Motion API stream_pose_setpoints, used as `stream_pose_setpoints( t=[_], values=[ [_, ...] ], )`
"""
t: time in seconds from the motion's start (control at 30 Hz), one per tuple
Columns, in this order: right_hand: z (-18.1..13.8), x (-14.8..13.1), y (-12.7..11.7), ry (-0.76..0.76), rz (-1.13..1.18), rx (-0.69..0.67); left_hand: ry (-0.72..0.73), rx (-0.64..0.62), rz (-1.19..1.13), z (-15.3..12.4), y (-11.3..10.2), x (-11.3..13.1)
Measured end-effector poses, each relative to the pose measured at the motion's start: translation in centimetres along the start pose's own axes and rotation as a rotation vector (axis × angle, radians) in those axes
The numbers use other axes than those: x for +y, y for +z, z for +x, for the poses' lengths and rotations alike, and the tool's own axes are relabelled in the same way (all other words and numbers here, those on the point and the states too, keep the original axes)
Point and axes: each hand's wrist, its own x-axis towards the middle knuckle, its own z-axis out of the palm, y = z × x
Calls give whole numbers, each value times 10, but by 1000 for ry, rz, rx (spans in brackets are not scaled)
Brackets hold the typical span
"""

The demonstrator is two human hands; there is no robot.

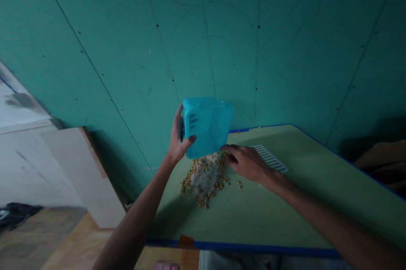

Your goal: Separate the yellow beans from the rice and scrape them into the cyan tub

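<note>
My left hand (178,141) grips a translucent blue plastic container (207,126), tilted over with its opening facing down toward the table. Under it lies a heap of yellow-brown grains mixed with white grains (205,177) on a green table (285,206). My right hand (249,162) rests flat on the table at the heap's right edge, fingers touching the grains and the container's lower rim. It holds nothing that I can see.
A white slotted plastic piece (271,159) lies on the table behind my right hand. The table has a blue edge (253,248). A teal panelled wall (203,41) rises right behind it. A white cabinet (47,164) stands at the left.
</note>
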Motion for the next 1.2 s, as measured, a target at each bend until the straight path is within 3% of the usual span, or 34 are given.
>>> stream_pose_setpoints(
  t=[0.27, 0.4, 0.5, 0.6, 0.7, 0.8, 0.93, 1.2],
  values=[
    [0, -4, -4, 43, -18, -6, 28, -24, 1, 0, 0, 2],
    [0, -3, -3, 22, 15, 71, 20, -26, 21, -1, 1, 5],
    [3, 0, -8, 58, -14, 119, -17, 69, -12, 0, -1, 1],
    [7, 12, -22, 211, -122, 108, -85, 293, -124, 3, -7, -8],
    [7, 35, -37, 430, -224, -37, -209, 548, -242, 9, -14, -17],
    [1, 60, -42, 646, -212, -299, -350, 708, -323, 14, -20, -22],
    [-5, 70, -37, 753, -128, -509, -453, 752, -348, 16, -26, -29],
    [-2, 59, -36, 800, -136, -582, -447, 748, -269, 10, -29, -45]
  ],
)
